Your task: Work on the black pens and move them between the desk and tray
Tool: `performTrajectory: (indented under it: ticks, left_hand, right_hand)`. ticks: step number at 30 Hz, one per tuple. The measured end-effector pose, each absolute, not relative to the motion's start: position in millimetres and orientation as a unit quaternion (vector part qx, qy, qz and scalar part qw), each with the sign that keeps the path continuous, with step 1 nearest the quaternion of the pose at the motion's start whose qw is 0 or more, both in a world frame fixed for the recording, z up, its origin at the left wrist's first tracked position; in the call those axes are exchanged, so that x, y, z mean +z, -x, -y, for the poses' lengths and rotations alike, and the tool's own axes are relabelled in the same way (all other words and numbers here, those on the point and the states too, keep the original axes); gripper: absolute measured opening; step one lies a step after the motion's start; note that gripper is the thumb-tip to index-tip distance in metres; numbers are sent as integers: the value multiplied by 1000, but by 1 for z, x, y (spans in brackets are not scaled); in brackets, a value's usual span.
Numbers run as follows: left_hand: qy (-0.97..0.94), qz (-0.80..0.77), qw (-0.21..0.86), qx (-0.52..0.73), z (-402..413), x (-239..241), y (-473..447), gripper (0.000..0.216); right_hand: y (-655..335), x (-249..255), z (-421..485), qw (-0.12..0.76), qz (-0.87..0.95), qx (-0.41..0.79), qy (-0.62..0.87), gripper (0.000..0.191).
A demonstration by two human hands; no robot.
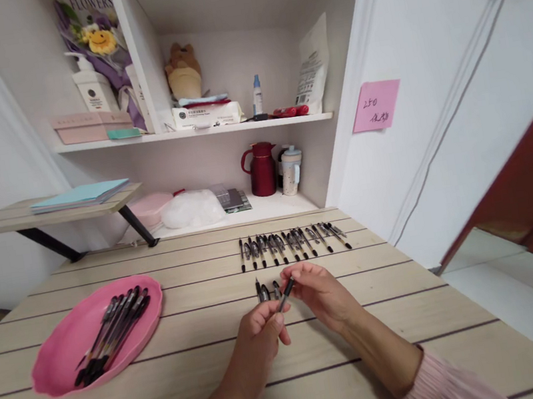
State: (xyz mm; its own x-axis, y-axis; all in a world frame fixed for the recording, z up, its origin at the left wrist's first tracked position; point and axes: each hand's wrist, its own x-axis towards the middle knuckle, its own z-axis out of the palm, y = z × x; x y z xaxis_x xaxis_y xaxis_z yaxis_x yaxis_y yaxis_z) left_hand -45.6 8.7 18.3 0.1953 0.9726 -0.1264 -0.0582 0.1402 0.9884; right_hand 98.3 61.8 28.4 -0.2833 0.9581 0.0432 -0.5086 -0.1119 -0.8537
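A black pen [286, 293] is held tilted between both hands: the left hand [262, 334] curls shut around its lower end and the right hand [320, 292] pinches its upper end. Just beyond the fingertips lie 2 loose pens [263, 290], farther past them a row of pens [294, 244]. A pink tray [63, 356] sits well left.

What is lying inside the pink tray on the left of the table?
Black pens lie slantwise in a bundle inside the pink tray; its pink floor shows around them. Whatever is beneath the bundle is covered and cannot be seen.
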Motion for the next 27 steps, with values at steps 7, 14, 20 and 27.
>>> performTrajectory:
  ticks: [7,14,20,27]
  left_hand:
    - [-474,-478,599,435,-5,25,44,32]
    - [-488,-506,559,440,-6,24,45,29]
    - [-425,-511,561,494,-12,27,52,34]
    - [-367,-509,548,553,-9,41,54,37]
  right_hand:
    - [-98,26,-64,522,408,685,305,24]
    - [-98,23,-65,530,420,669,308,18]
    - [-97,13,-76,484,566,514,425,29]
    - [-79,3,-80,266,736,176,597,28]
